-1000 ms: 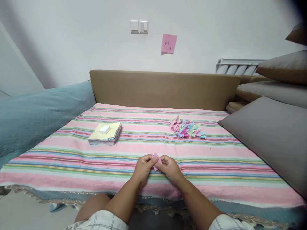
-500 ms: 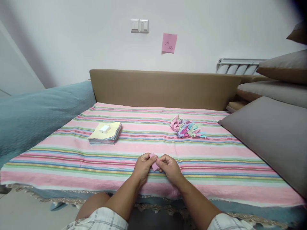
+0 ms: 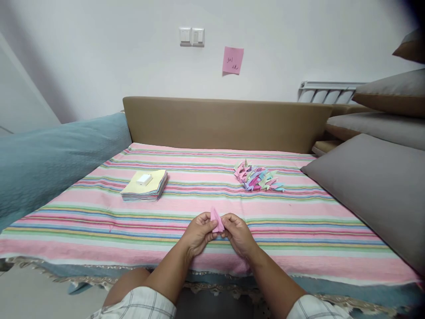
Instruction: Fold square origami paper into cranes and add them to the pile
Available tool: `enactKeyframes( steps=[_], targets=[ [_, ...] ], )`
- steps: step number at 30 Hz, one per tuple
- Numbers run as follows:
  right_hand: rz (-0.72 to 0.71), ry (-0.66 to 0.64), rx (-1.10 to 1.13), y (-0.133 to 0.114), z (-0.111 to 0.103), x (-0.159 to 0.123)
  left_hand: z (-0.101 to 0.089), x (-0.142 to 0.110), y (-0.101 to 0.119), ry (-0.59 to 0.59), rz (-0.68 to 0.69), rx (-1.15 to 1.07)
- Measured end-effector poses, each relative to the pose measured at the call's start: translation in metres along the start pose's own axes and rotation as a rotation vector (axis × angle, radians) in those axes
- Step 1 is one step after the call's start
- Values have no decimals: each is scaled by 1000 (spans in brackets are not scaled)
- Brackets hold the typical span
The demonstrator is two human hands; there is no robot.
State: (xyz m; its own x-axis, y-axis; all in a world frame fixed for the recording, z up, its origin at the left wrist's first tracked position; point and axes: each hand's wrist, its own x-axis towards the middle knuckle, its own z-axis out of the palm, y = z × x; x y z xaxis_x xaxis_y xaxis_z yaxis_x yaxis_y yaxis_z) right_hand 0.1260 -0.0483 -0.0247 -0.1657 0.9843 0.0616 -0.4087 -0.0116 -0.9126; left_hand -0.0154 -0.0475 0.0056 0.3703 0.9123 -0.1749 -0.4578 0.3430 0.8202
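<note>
Left hand (image 3: 199, 232): fingers pinching small pink folded-paper piece (image 3: 215, 215) | right hand (image 3: 238, 232): fingers nipping its right edge | piece: between both hands' fingertips | handling: steady left grip, light right pressure should keep edges aligned, untorn

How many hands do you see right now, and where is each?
2: the left hand holds the left side of the pink folded paper; the right hand pinches at its right edge. Neither is fully hidden.
</note>
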Motion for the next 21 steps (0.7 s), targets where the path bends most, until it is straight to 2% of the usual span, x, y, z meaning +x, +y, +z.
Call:
enactKeyframes(
  steps=[5,10,15,21],
  targets=[
    [-124,29,-83,-5,-3,2,1,-2,2,7,-55,-9],
    [-209,-28,-237,-10,-9,2,1,-1,1,31,-75,54],
    [-334,-61,-496,-13,-15,2,0,0,2,30,-89,106],
    [-482,-4,-725,-22,-18,0,-1,-1,3,31,-103,130]
  ],
)
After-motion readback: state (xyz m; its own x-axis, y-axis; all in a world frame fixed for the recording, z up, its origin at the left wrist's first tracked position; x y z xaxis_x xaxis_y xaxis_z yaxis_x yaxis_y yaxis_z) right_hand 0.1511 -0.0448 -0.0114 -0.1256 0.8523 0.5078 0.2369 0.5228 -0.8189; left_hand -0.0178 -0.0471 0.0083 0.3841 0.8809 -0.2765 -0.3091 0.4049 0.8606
